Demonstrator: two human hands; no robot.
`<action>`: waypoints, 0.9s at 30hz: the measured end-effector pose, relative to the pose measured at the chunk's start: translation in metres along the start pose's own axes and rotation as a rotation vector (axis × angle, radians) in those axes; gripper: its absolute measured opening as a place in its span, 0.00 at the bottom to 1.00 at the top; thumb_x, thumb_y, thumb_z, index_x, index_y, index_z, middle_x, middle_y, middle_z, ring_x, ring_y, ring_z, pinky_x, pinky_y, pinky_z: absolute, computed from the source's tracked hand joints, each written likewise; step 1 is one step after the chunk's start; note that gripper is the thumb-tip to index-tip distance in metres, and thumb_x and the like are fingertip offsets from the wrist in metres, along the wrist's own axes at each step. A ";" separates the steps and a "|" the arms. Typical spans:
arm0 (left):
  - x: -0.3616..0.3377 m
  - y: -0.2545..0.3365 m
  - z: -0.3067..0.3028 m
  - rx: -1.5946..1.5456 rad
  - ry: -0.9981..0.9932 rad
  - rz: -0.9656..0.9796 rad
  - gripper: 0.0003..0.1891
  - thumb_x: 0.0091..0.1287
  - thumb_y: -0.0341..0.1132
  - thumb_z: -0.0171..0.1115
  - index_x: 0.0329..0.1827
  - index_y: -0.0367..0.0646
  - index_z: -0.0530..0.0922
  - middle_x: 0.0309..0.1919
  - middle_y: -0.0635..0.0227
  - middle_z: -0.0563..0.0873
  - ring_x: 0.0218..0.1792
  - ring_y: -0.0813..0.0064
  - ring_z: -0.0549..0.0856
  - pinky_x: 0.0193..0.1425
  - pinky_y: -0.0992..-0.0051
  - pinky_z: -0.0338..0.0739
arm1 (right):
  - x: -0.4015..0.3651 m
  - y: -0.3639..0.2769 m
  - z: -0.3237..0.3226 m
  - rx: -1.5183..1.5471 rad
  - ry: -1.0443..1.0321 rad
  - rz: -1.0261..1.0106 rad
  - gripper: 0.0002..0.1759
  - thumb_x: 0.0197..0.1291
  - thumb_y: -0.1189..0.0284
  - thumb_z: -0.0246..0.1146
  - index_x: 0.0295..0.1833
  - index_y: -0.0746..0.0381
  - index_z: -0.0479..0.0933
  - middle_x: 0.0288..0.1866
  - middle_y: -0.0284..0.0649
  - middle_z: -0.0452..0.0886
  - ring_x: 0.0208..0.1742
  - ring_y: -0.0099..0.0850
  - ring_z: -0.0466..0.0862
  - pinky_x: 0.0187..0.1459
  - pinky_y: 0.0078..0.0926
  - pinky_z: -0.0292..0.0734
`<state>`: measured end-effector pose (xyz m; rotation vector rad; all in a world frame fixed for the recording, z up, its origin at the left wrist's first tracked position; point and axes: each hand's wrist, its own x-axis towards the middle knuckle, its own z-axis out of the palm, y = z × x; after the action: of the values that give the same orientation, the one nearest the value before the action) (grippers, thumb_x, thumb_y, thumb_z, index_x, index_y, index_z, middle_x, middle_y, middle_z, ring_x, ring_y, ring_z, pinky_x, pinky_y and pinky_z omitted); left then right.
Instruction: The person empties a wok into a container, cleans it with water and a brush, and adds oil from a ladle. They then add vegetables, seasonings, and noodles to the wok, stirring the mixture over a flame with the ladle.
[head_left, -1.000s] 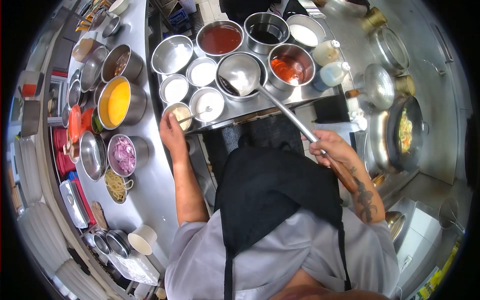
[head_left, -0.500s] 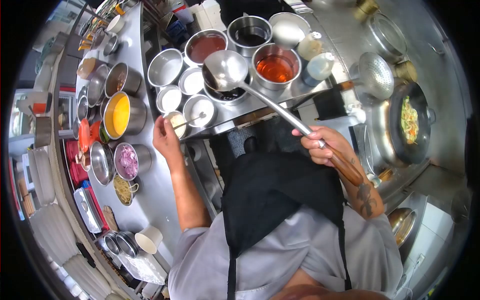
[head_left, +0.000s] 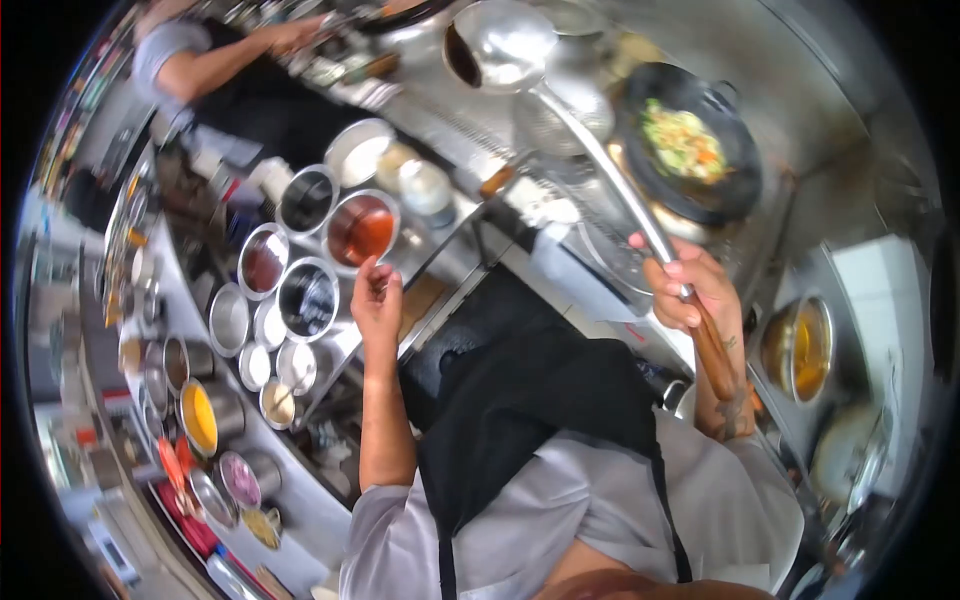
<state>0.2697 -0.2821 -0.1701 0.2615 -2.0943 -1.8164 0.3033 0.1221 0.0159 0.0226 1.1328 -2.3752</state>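
Observation:
My right hand [head_left: 690, 285] is wrapped around the wooden handle of a large steel ladle [head_left: 505, 45]. The ladle's bowl is raised over the cooking station, left of a black wok [head_left: 735, 180] with chopped vegetables [head_left: 685, 140] in it. My left hand [head_left: 378, 305] hangs at the counter edge beside a steel pot of red-orange liquid [head_left: 362, 228]. Its fingers are curled in with the thumb close to them; what they pinch, if anything, is hidden. A pot of dark liquid [head_left: 308, 298] stands just left of that hand.
Small white cups [head_left: 255, 367] and a spoon in a cup [head_left: 297, 368] stand on the counter. Farther left are a yellow-filled pot [head_left: 199, 418] and chopped onion [head_left: 240, 480]. A perforated skimmer [head_left: 563, 118] lies beside the wok. A co-worker [head_left: 235, 90] stands at the top left.
My view has turned right toward the wok. My left hand has left the small cups and spoon and is now by the red-orange pot. The ladle has swung toward the wok with my right hand.

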 end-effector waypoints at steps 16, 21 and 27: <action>0.092 -0.069 0.125 0.469 -0.047 0.240 0.59 0.52 0.43 0.76 0.73 0.21 0.43 0.74 0.33 0.49 0.76 0.45 0.50 0.80 0.59 0.44 | 0.001 -0.044 -0.249 -1.671 1.190 -0.088 0.22 0.57 0.74 0.56 0.58 0.71 0.70 0.43 0.64 0.81 0.48 0.57 0.82 0.52 0.51 0.76; 0.102 -0.090 0.130 0.375 0.026 0.312 0.55 0.54 0.37 0.75 0.74 0.24 0.44 0.73 0.36 0.54 0.75 0.48 0.57 0.78 0.59 0.49 | 0.021 -0.059 -0.283 -1.717 1.298 -0.047 0.15 0.56 0.74 0.57 0.47 0.72 0.74 0.37 0.59 0.83 0.39 0.52 0.85 0.43 0.46 0.80; 0.114 -0.097 0.137 0.320 0.067 0.318 0.55 0.52 0.40 0.77 0.73 0.26 0.47 0.70 0.36 0.59 0.71 0.45 0.63 0.75 0.57 0.57 | -0.010 -0.087 -0.263 -0.912 1.037 0.037 0.08 0.58 0.74 0.60 0.38 0.69 0.75 0.22 0.36 0.75 0.14 0.22 0.72 0.15 0.23 0.68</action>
<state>0.1038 -0.2135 -0.2643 0.0608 -2.2244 -1.2764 0.2210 0.3648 -0.0905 1.0122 2.5189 -1.5253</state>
